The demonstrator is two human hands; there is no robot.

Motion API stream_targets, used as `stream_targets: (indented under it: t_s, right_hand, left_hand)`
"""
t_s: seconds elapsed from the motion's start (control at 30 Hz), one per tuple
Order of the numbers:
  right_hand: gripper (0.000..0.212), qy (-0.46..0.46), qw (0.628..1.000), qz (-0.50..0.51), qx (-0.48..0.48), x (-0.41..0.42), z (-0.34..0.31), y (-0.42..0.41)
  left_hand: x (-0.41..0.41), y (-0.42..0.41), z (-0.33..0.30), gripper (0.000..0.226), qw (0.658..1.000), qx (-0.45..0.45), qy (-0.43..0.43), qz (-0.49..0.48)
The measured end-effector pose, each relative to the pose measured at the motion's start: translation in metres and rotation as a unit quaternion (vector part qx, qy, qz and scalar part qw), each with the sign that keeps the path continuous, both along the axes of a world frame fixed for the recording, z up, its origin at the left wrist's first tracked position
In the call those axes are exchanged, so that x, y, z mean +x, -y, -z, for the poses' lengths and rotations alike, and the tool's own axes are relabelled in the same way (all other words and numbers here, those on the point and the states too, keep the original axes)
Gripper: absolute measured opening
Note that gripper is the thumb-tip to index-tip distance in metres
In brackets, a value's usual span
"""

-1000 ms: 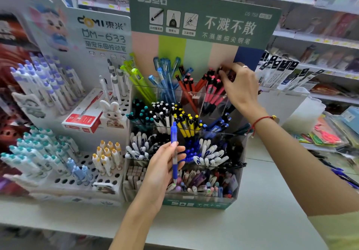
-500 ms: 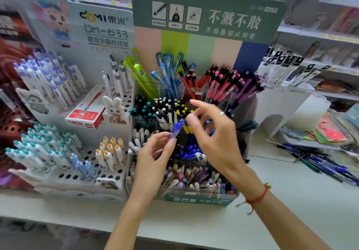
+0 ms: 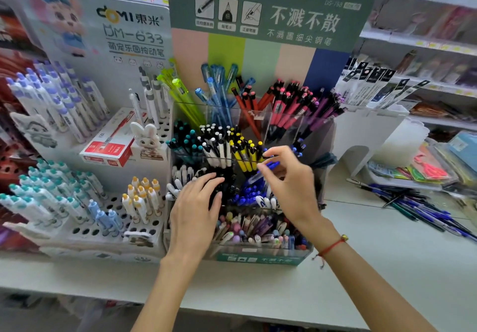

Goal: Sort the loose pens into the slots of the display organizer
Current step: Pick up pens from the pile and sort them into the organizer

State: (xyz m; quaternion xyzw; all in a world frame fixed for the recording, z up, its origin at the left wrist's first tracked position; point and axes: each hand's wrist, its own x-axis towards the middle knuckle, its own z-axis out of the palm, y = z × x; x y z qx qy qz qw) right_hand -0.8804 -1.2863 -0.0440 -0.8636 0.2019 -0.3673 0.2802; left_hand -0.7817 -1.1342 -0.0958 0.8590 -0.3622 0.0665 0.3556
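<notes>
Blue pen with a translucent barrel [image 3: 265, 168], pinched near its upper end between thumb and fingertips of the right hand [image 3: 286, 182], just above the blue-pen slot in the middle tier of the clear tiered display organizer [image 3: 258, 258]. Long axis tilted: upper end up and to the right, lower end down and to the left, aimed toward the cluster of blue-capped pens [image 3: 249, 193] already standing there. Left hand [image 3: 196, 210] nearer and further left, fingers straight and relaxed, lying over the dark pens of the neighbouring slot, gripping nothing. Right hand clearly the one carrying, so likely a matter of tipping the barrel more upright and lowering it among its blue fellows; risk of snagging on the crowded caps or on the slot's clear front wall.

Nearest of all, pale grey surface [image 3: 387, 267] carrying the organizer. On its right side, well apart from both hands, a loose heap of blue and dark pens [image 3: 423, 207], seemingly yet to be sorted. Left, a white perforated pen stand [image 3: 85, 231] with teal-capped and orange-capped pens. Further back in the organizer, yellow, white-tipped and teal pens, then green, light blue, red and purple ones below a green header card [image 3: 268, 11]. Beyond, blurred shop shelves.
</notes>
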Motion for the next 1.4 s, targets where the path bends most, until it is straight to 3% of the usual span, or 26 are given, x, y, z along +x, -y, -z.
stream_targets:
  t_s: [0.1,0.23,0.37,0.47,0.67,0.87,0.93,1.07,1.2,1.4]
  right_hand:
    - [0.019,-0.094,0.995,-0.01,-0.028,0.015,0.028,-0.004]
    - [0.031,-0.095,0.995,-0.02,0.01,0.015,0.041,-0.011]
    - [0.023,-0.053,0.993,0.018,-0.107,0.004,0.046,-0.017]
    - [0.019,-0.074,0.981,0.036,-0.174,0.003,0.053,-0.02]
    - [0.018,-0.056,0.993,0.015,-0.106,-0.014,0.042,-0.011]
    - [0.016,-0.009,0.998,0.046,-0.044,-0.087,0.025,0.025]
    - [0.017,-0.051,0.994,0.083,-0.046,-0.124,0.027,0.048]
    - [0.02,-0.225,0.964,0.145,-0.008,-0.205,0.04,0.114]
    - [0.028,-0.42,0.885,0.179,0.09,-0.282,0.059,0.2]
    - [0.043,-0.511,0.823,0.202,0.142,-0.355,0.112,0.306]
  left_hand:
    - [0.001,-0.002,0.001,0.037,1.0,0.002,-0.005,0.003]
    - [0.0,-0.005,0.003,0.045,1.0,0.018,-0.011,0.016]
    - [-0.003,-0.005,0.004,0.048,0.999,0.007,-0.03,0.021]
    - [-0.006,-0.005,0.007,0.052,0.999,0.007,-0.027,0.027]
    - [-0.013,0.001,0.011,0.051,0.999,-0.044,-0.021,0.023]
    - [-0.056,0.043,-0.015,0.028,0.99,-0.104,0.003,0.091]
    - [-0.076,0.072,-0.025,0.026,0.986,-0.087,0.013,0.141]
    - [-0.131,0.145,-0.036,0.023,0.968,-0.045,-0.002,0.247]
    - [-0.182,0.234,-0.012,0.024,0.946,0.048,-0.073,0.313]
    - [-0.221,0.353,0.06,0.034,0.944,0.126,-0.103,0.286]
